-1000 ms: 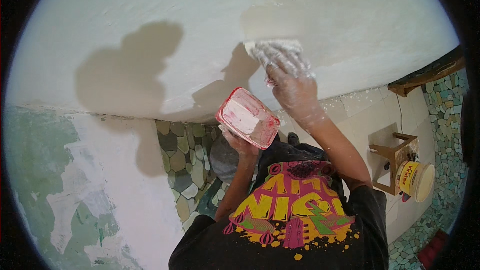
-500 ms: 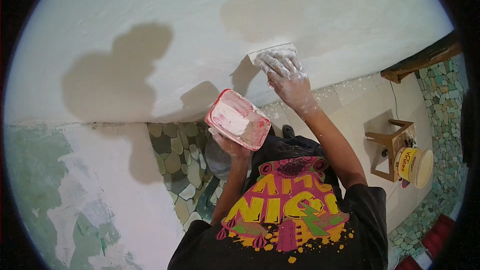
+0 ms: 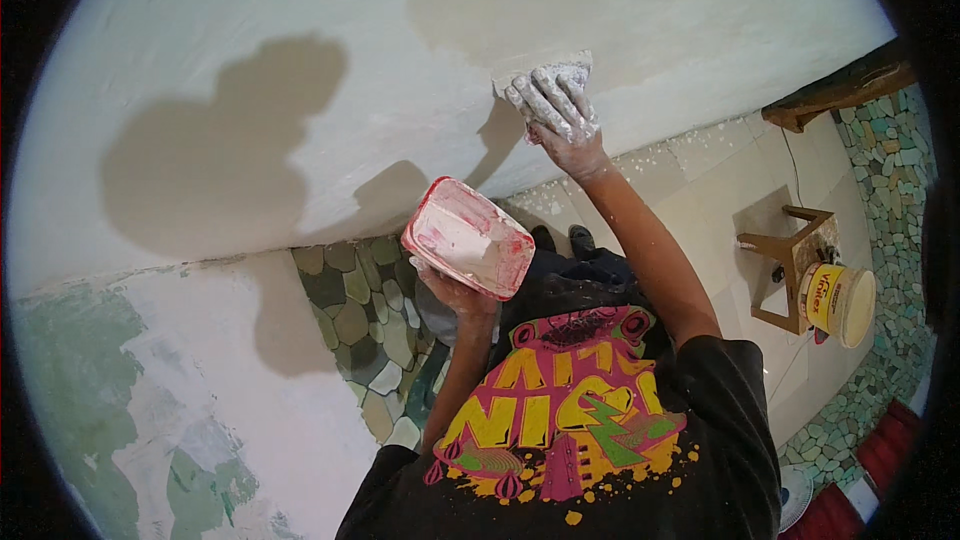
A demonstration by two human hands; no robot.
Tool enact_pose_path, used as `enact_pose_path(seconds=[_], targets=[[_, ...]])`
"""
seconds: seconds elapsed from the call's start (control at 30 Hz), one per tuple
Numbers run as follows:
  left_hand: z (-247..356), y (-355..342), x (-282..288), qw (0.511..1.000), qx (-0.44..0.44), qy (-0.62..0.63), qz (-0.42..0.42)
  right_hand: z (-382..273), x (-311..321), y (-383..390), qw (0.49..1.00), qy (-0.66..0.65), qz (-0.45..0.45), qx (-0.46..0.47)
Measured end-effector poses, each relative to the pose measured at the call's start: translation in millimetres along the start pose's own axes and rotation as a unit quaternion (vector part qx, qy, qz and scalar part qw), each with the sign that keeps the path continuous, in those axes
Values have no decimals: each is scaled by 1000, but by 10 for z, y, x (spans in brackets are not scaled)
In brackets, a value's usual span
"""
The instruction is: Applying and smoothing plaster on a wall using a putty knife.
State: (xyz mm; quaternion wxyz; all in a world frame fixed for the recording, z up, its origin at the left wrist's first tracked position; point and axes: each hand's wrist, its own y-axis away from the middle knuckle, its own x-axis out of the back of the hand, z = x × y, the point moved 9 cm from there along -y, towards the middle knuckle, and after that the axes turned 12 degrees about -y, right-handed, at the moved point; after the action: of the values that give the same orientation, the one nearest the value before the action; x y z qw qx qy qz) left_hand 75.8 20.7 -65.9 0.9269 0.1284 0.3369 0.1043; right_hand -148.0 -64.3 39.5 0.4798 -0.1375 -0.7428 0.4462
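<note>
Though red-rimmed, tub (image 3: 517, 262) white with paste (image 3: 462, 230)

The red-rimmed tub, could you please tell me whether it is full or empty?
Partly full: white paste lies inside the tub, while red shows through elsewhere.

The right arm (image 3: 645, 240) reaches out ahead of the torso (image 3: 570, 420), slanting up and to the left from the shoulder; the right hand (image 3: 560, 115) is at its far end, back of the hand showing, fingers (image 3: 553, 90) extended forward and thickly smeared with white; the left forearm (image 3: 455, 375) rises more steeply, closer to the body; the left hand (image 3: 458, 292) is bent in a supporting hold, its fingers partly hidden.
</note>
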Motion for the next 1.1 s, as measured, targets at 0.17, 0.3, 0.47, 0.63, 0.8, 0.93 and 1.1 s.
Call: enact_pose_path(seconds=[0.17,0.3,0.47,0.63,0.8,0.93,1.1], targets=[[63,-102,86,999,-23,-24,-31,189,-408,789,985,-40,-125,-115],[120,-64,-6,999,-15,-29,-42,71,-228,902,970,-89,-126,-187],[110,7,-22,999,-5,-19,-44,233,652,152,914,-218,162,-302],[-5,48,94,999,11,-1,-48,165,355,0,815,-314,259,-412],[33,3,19,998,-13,-19,-60,-290,161,-171,849,-336,198,-355],[97,-3,-6,986,-98,-80,-111,-247,107,-130,849,-378,106,-355],[49,-35,216,998,-36,-34,-24,-230,441,2,956,-190,42,-218]])
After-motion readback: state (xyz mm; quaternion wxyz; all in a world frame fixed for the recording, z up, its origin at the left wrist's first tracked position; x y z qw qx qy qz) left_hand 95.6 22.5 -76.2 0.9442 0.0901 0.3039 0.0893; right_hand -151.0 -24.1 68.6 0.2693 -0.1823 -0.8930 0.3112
